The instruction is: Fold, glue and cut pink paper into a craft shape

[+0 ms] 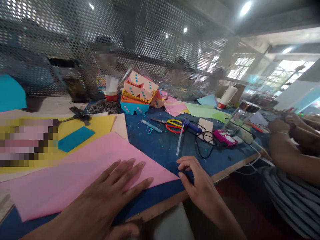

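Note:
A large sheet of pink paper (82,163), which looks folded, lies across the blue tabletop in front of me. My left hand (110,186) rests flat on it, fingers spread and pointing away from me. Beside the sheet's pointed right corner is my right hand (193,176), its fingers loosely bent and the thumb apart from them, with nothing held. The thumb tip is close to that corner; whether it touches the paper I cannot tell. Left of the pink sheet, a small blue paper rectangle (76,139) lies on yellow paper (102,123).
Beyond the sheet lie scissors (172,125), a blue glue gun (191,126) with a cable, and a capped pen (151,126). Folded paper pieces (138,93) are stacked by a red cup (110,95). A glass jar (240,116) stands right, near another person's arm (290,150).

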`<state>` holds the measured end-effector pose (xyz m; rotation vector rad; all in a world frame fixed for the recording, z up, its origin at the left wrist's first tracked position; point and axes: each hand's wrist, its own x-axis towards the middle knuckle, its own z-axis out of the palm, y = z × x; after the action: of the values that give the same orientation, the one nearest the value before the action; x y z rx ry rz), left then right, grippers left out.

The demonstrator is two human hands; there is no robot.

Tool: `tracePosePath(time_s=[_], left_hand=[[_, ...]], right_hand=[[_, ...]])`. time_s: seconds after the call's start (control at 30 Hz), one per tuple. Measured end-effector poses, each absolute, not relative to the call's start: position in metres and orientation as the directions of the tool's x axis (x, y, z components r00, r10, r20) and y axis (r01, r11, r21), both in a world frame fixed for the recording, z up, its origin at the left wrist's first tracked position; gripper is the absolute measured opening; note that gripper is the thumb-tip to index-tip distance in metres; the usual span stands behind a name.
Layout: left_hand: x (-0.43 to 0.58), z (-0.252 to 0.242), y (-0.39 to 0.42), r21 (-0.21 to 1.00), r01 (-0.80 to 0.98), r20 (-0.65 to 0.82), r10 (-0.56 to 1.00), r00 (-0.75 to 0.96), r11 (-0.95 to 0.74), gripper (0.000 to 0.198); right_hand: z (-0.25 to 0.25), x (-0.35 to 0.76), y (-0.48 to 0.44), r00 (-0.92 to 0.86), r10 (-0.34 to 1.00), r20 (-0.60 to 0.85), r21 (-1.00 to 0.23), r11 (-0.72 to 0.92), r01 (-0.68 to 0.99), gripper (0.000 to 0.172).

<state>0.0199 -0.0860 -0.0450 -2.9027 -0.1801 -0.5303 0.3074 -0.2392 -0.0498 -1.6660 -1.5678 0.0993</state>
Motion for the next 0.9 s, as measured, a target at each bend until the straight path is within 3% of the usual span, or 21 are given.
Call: tracePosePath(time_s=[0.13, 0.23, 0.43, 0.57, 0.9], left_hand=[[0.021, -0.045, -0.084, -0.158, 0.151, 0.368, 0.084, 0.926, -0.976, 0.098], [0.021, -0.045, -0.084, -0.165, 0.146, 0.376, 0.074, 0.924, -0.976, 0.098], [0.021, -0.041, -0.087, -0.199, 0.149, 0.388, 0.061, 0.92, -0.969, 0.1], [0.019, -0.035, -0.09, -0.232, 0.151, 0.371, 0.056, 0.927, -0.961, 0.099], [0.022, -0.039, -0.09, -0.109, 0.158, 0.364, 0.109, 0.925, -0.981, 0.099]], right_hand=[[-0.046, 0.312, -0.241, 0.245, 0.828, 0.505, -0.647, 0.175, 0.742, 0.019], [-0.042, 0.308, -0.245, 0.203, 0.8, 0.564, -0.603, 0.231, 0.764, 0.022], [-0.032, 0.28, -0.25, -0.187, 0.822, 0.537, -0.239, 0.36, 0.902, 0.037], [-0.034, 0.267, -0.243, -0.298, 0.803, 0.516, -0.051, 0.376, 0.925, 0.043], [-0.053, 0.276, -0.243, -0.373, 0.766, 0.523, 0.153, 0.347, 0.925, 0.066]])
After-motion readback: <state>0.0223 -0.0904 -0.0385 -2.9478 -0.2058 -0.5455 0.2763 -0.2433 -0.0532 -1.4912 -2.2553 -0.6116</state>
